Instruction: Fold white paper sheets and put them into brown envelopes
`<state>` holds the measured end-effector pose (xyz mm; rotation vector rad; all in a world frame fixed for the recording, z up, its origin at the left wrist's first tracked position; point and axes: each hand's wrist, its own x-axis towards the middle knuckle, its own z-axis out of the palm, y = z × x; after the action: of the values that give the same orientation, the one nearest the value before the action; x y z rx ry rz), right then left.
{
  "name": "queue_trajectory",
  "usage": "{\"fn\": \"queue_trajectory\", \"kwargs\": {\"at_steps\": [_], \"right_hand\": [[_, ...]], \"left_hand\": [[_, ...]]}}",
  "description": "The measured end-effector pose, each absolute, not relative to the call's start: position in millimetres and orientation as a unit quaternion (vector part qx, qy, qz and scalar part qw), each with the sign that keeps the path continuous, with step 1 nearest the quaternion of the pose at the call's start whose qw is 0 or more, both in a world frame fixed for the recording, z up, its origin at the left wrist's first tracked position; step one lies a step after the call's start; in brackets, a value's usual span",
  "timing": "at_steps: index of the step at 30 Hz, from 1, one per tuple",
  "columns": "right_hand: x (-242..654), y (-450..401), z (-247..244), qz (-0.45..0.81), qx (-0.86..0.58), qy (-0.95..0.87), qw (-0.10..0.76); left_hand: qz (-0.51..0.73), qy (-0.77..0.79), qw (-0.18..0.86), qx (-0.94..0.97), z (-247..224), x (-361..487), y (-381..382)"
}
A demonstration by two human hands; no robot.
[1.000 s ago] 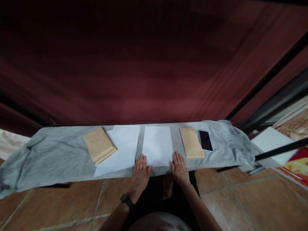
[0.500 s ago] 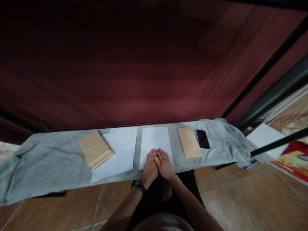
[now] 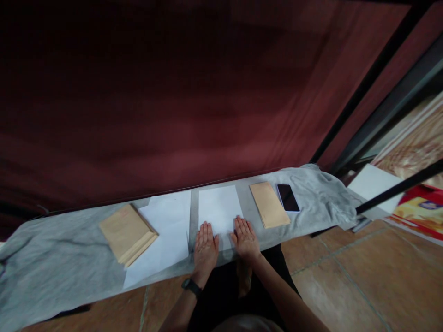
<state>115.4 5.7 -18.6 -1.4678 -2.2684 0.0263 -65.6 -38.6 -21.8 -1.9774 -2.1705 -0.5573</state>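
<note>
A white sheet of paper (image 3: 218,207) lies flat on the grey cloth in front of me. My left hand (image 3: 206,246) rests flat at its lower left corner, fingers stretched out, with a dark watch on the wrist. On the lower right edge of the same sheet lies my right hand (image 3: 245,236), palm down, fingers extended. Neither hand grips anything. More white sheets (image 3: 169,230) lie just left of my left hand. To the right of my right hand is a small stack of brown envelopes (image 3: 269,203).
A thicker stack of brown envelopes (image 3: 126,230) overlaps the white sheets at the left. A phone (image 3: 288,198) lies at the right on the grey cloth (image 3: 65,263) covering the narrow table. Behind rises a dark red panel (image 3: 194,115). A red and yellow box (image 3: 420,212) stands far right.
My hands were together at the middle of the sheet's lower edge. They have moved apart, the left hand to the left and the right hand to the right. The view has tilted slightly.
</note>
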Motion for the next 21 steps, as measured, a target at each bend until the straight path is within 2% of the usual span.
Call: {"fn": "queue_trajectory", "kwargs": {"at_steps": [9,15,21], "right_hand": [[118,13,-13,0.043,-0.58,-0.784,0.219],[83,43,8,0.093,-0.529,-0.805,0.254],[56,76,7,0.108,-0.513,-0.815,0.247]], "left_hand": [[-0.197,-0.738,0.099,-0.638,-13,-66,-29],[-0.186,-0.693,0.048,-0.695,-11,-57,27],[-0.14,-0.692,0.011,-0.708,-20,-65,74]]}}
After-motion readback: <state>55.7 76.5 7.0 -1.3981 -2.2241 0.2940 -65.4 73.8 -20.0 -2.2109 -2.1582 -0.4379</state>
